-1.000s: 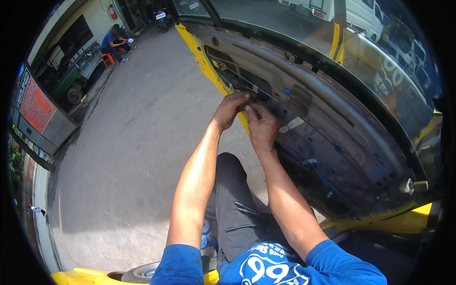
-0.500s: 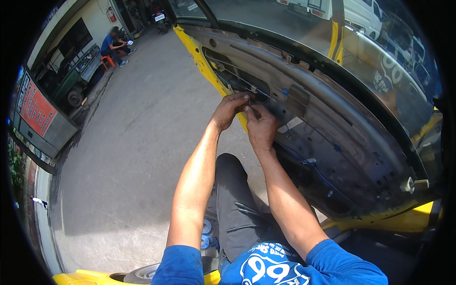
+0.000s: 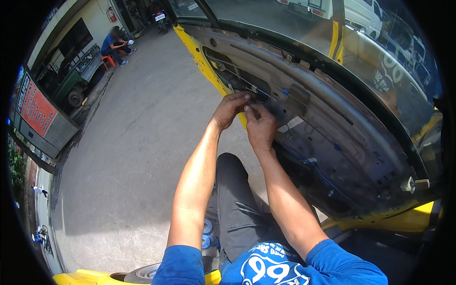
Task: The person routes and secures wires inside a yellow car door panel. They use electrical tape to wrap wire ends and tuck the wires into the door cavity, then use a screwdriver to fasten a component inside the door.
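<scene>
A yellow car door (image 3: 327,161) stands open in front of me, its inner panel off and the grey metal bare. My left hand (image 3: 231,109) and my right hand (image 3: 260,124) meet near the door's yellow edge, by the upper oval opening. Fingertips of both hands are pinched close together. Whatever sits between them is too small to make out. Inside the opening runs a thin metal rod (image 3: 237,76). A blue wire (image 3: 327,179) hangs along the lower part of the door, and a blue clip (image 3: 285,91) shows right of my hands.
My knee (image 3: 230,171) is bent below the door. Beyond the concrete floor (image 3: 118,142), a person in blue (image 3: 114,47) sits on a red stool (image 3: 108,61) beside a green vehicle (image 3: 71,83). A red sign board (image 3: 38,109) stands at the left. The door's window glass (image 3: 280,28) rises above.
My right hand has shifted very slightly left; my left hand stays almost still. Far off at the left edge, a motorcycle and rider have come into view on the road.
</scene>
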A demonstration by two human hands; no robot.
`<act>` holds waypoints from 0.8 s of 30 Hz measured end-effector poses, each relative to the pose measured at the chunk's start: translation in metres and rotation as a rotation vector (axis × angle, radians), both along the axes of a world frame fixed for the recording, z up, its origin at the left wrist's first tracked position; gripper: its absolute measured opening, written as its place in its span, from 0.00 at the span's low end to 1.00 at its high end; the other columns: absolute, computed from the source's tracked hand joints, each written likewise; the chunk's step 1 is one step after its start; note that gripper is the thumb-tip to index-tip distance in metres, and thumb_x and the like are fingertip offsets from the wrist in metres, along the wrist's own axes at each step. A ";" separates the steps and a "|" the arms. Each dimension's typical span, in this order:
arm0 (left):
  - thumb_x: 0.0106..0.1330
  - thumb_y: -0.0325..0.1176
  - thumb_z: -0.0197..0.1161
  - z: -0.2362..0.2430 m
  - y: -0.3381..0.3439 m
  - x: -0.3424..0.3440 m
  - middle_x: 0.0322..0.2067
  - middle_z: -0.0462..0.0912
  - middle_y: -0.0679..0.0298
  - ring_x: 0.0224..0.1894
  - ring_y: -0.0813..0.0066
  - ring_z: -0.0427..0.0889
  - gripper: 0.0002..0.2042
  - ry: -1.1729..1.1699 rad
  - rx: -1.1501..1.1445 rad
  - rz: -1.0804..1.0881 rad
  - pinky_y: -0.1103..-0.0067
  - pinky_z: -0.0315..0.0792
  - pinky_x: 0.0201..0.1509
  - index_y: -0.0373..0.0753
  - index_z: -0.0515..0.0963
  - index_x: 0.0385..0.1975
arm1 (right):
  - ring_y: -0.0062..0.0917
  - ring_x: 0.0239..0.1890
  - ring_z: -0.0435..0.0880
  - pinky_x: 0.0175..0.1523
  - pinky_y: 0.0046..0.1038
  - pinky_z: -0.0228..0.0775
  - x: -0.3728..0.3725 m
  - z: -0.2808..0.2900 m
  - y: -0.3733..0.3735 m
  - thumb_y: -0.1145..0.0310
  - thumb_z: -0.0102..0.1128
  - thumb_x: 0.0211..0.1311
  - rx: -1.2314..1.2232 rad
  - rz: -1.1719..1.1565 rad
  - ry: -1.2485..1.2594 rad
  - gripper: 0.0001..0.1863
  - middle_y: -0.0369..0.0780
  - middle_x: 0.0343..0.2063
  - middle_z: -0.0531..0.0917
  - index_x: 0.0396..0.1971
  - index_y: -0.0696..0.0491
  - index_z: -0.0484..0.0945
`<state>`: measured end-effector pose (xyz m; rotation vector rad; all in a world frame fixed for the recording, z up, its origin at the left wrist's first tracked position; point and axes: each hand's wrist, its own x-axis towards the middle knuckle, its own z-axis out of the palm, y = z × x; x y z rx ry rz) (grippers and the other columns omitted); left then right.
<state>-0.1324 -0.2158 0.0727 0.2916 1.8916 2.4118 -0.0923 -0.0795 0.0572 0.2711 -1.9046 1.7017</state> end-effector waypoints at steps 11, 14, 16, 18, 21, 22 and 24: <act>0.73 0.37 0.62 0.002 0.000 0.001 0.51 0.86 0.55 0.53 0.63 0.83 0.19 0.011 -0.027 -0.013 0.67 0.74 0.65 0.31 0.80 0.58 | 0.37 0.29 0.88 0.36 0.33 0.76 -0.002 0.005 -0.001 0.68 0.70 0.64 -0.033 0.013 0.019 0.07 0.47 0.27 0.87 0.34 0.56 0.86; 0.73 0.36 0.62 0.002 0.000 0.000 0.51 0.86 0.55 0.53 0.63 0.83 0.19 0.003 -0.025 -0.009 0.67 0.74 0.65 0.31 0.79 0.58 | 0.37 0.28 0.88 0.35 0.33 0.76 -0.001 0.007 0.000 0.68 0.70 0.64 -0.045 0.016 0.003 0.07 0.47 0.27 0.87 0.33 0.57 0.86; 0.73 0.36 0.62 0.002 0.000 0.000 0.50 0.86 0.56 0.53 0.63 0.83 0.19 -0.007 -0.007 -0.010 0.67 0.74 0.65 0.31 0.80 0.58 | 0.37 0.27 0.88 0.34 0.33 0.75 0.001 0.007 0.000 0.68 0.70 0.64 -0.099 0.063 0.007 0.07 0.47 0.26 0.87 0.33 0.56 0.86; 0.73 0.36 0.62 0.002 -0.001 -0.001 0.50 0.86 0.56 0.53 0.63 0.83 0.18 0.005 -0.019 -0.018 0.67 0.75 0.64 0.31 0.80 0.57 | 0.37 0.27 0.87 0.34 0.33 0.75 0.003 0.006 0.001 0.69 0.70 0.63 -0.090 0.072 0.024 0.06 0.47 0.26 0.87 0.33 0.56 0.86; 0.73 0.35 0.63 0.002 -0.002 -0.001 0.50 0.86 0.56 0.53 0.64 0.83 0.18 -0.001 -0.008 -0.022 0.67 0.76 0.63 0.32 0.80 0.57 | 0.38 0.26 0.87 0.33 0.34 0.74 0.002 0.004 0.001 0.69 0.70 0.62 -0.011 0.028 0.056 0.06 0.48 0.25 0.86 0.33 0.56 0.86; 0.73 0.35 0.63 0.002 -0.002 -0.001 0.49 0.86 0.56 0.52 0.64 0.83 0.18 -0.010 0.002 -0.018 0.67 0.76 0.63 0.32 0.80 0.57 | 0.38 0.26 0.87 0.33 0.34 0.74 0.001 0.004 0.001 0.69 0.70 0.62 -0.011 0.018 0.061 0.06 0.48 0.25 0.86 0.33 0.55 0.86; 0.73 0.35 0.63 0.002 -0.001 0.000 0.49 0.86 0.56 0.52 0.64 0.83 0.18 -0.010 -0.004 -0.009 0.67 0.76 0.63 0.32 0.80 0.57 | 0.39 0.26 0.87 0.32 0.34 0.74 0.000 0.003 0.001 0.69 0.70 0.62 -0.011 0.014 0.049 0.06 0.48 0.25 0.86 0.32 0.55 0.86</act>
